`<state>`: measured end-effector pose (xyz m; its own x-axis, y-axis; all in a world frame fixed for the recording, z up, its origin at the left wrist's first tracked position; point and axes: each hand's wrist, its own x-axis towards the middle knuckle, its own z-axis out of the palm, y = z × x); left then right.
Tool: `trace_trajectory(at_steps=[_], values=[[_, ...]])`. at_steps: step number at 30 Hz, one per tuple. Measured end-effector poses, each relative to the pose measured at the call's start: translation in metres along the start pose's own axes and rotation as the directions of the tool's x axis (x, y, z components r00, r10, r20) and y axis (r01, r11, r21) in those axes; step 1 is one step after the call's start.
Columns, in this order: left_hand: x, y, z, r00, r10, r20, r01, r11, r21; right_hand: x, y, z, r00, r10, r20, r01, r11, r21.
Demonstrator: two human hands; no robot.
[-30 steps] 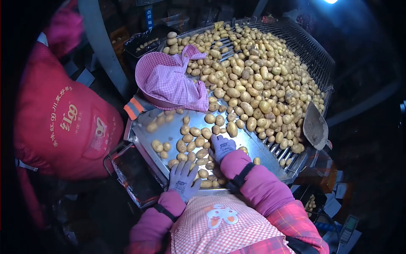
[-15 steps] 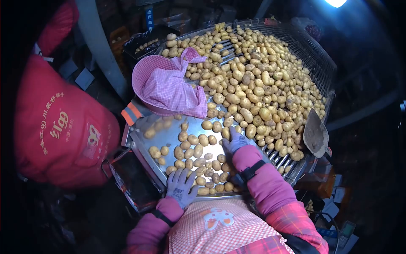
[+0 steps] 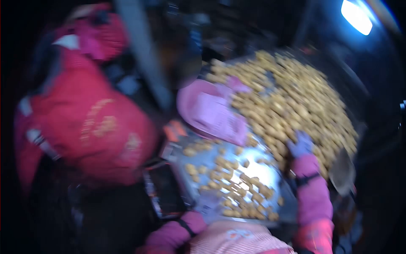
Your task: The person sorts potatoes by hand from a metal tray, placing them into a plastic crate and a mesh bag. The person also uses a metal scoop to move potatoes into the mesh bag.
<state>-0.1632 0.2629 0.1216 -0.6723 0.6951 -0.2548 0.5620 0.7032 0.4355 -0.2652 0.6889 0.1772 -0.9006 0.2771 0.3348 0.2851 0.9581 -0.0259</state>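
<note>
The whole view is blurred by motion. My right hand [image 3: 301, 144], in a light purple glove, rests on the near-left side of the big potato heap [image 3: 304, 106], its fingers apart. At the near-left edge of the metal tray [image 3: 270, 169] is my left hand [image 3: 209, 206], gloved the same way; its fingers are smeared, beside the potatoes there. Loose potatoes [image 3: 251, 209] lie scattered over the tray, mostly toward its front. Whether either hand touches a single potato cannot be made out.
A person in a pink checked hat [image 3: 211, 110] leans over the tray's far side. Another person in a red apron [image 3: 105, 122] is at the left. A dark scoop-shaped tool [image 3: 341, 172] lies at the heap's right edge. A grey post [image 3: 144, 55] rises behind.
The camera has swung, shifting the scene right and down. My right hand has moved from the tray's right edge onto the potato heap. My left hand stays at the tray's near-left edge.
</note>
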Motion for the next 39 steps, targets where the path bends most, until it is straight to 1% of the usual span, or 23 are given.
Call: trace_trajectory(at_steps=[1, 2, 3, 4, 5, 6, 7, 10, 13, 14, 16, 18, 20, 23, 24, 26, 27, 30, 33, 34, 35, 37, 39], values=[[-0.003, -0.013, 0.027, 0.983, 0.142, -0.114, -0.123, 0.980, 0.157, 0.010, -0.010, -0.006, 0.999, 0.008, 0.039, -0.009, 0.999, 0.040], [-0.007, -0.015, 0.030, 0.967, 0.148, -0.208, -0.124, 0.984, 0.127, 0.020, -0.020, 0.002, 0.995, -0.075, -0.064, 0.082, 0.989, 0.119], [-0.007, -0.017, 0.033, 0.941, 0.168, -0.295, -0.142, 0.984, 0.107, 0.031, -0.037, -0.001, 0.995, -0.098, 0.003, 0.096, 0.979, 0.182], [-0.002, -0.019, 0.044, 0.922, 0.141, -0.361, -0.084, 0.982, 0.169, 0.044, -0.036, 0.027, 0.946, -0.283, -0.159, 0.315, 0.919, 0.237], [-0.007, -0.020, 0.050, 0.920, 0.115, -0.374, -0.065, 0.988, 0.143, 0.048, -0.049, 0.039, 0.984, -0.176, 0.002, 0.172, 0.968, 0.184], [-0.003, -0.016, 0.053, 0.917, 0.120, -0.381, -0.087, 0.991, 0.103, 0.054, -0.059, 0.043, 0.956, -0.150, 0.251, 0.119, 0.984, 0.134], [0.001, -0.011, 0.050, 0.908, 0.125, -0.401, -0.079, 0.988, 0.131, 0.055, -0.063, 0.040, 0.866, -0.083, 0.493, 0.067, 0.997, 0.049], [-0.003, -0.008, 0.039, 0.913, 0.120, -0.391, -0.083, 0.990, 0.110, 0.063, -0.074, 0.050, 0.850, -0.032, 0.526, 0.086, 0.993, -0.079], [-0.008, -0.003, 0.028, 0.884, 0.153, -0.442, -0.107, 0.986, 0.127, 0.065, -0.079, 0.022, 0.831, -0.048, 0.554, 0.059, 0.998, -0.002], [-0.010, 0.000, 0.025, 0.879, 0.161, -0.449, -0.115, 0.985, 0.128, 0.061, -0.074, 0.021, 0.837, -0.043, 0.546, 0.058, 0.998, -0.010], [-0.013, 0.005, 0.015, 0.903, 0.126, -0.410, -0.088, 0.990, 0.110, 0.046, -0.064, 0.032, 0.870, -0.142, 0.473, 0.040, 0.975, 0.219], [-0.013, 0.004, 0.018, 0.893, 0.145, -0.426, -0.099, 0.987, 0.128, 0.034, -0.073, 0.025, 0.904, -0.081, 0.421, -0.010, 0.977, 0.211], [-0.015, 0.004, 0.018, 0.892, 0.150, -0.426, -0.098, 0.985, 0.143, 0.026, -0.075, 0.025, 0.917, -0.118, 0.381, 0.026, 0.971, 0.237], [-0.015, 0.004, 0.021, 0.897, 0.134, -0.422, -0.094, 0.989, 0.115, 0.017, -0.078, 0.010, 0.877, -0.069, 0.476, -0.059, 0.967, 0.248], [-0.014, 0.003, 0.020, 0.896, 0.134, -0.424, -0.096, 0.989, 0.110, 0.012, -0.071, 0.007, 0.864, -0.167, 0.476, -0.046, 0.913, 0.405], [-0.016, 0.006, 0.014, 0.898, 0.141, -0.417, -0.104, 0.988, 0.110, -0.010, -0.066, 0.023, 0.910, -0.210, 0.357, 0.003, 0.865, 0.502], [-0.017, 0.008, 0.012, 0.904, 0.134, -0.405, -0.100, 0.990, 0.104, -0.022, -0.068, 0.027, 0.925, -0.226, 0.304, 0.057, 0.876, 0.479], [-0.010, 0.004, 0.018, 0.937, 0.116, -0.330, -0.056, 0.981, 0.185, -0.047, -0.081, -0.001, 0.803, -0.327, 0.498, 0.002, 0.838, 0.546], [-0.015, 0.004, 0.022, 0.921, 0.116, -0.371, -0.050, 0.982, 0.183, -0.092, -0.077, 0.051, 0.912, -0.367, 0.185, 0.226, 0.823, 0.520], [-0.016, 0.004, 0.025, 0.906, 0.107, -0.409, -0.027, 0.980, 0.197, -0.104, -0.077, 0.055, 0.935, -0.318, 0.158, 0.195, 0.832, 0.519], [-0.013, 0.001, 0.026, 0.930, 0.101, -0.353, -0.037, 0.982, 0.184, -0.112, -0.081, 0.042, 0.947, -0.262, 0.187, 0.127, 0.839, 0.530], [-0.015, 0.001, 0.014, 0.915, 0.149, -0.374, -0.079, 0.977, 0.198, -0.128, -0.072, 0.035, 0.957, -0.189, 0.221, 0.046, 0.849, 0.526], [-0.016, 0.000, 0.010, 0.858, 0.216, -0.466, -0.122, 0.967, 0.224, -0.141, -0.061, 0.042, 0.950, -0.290, 0.113, 0.198, 0.844, 0.498]])
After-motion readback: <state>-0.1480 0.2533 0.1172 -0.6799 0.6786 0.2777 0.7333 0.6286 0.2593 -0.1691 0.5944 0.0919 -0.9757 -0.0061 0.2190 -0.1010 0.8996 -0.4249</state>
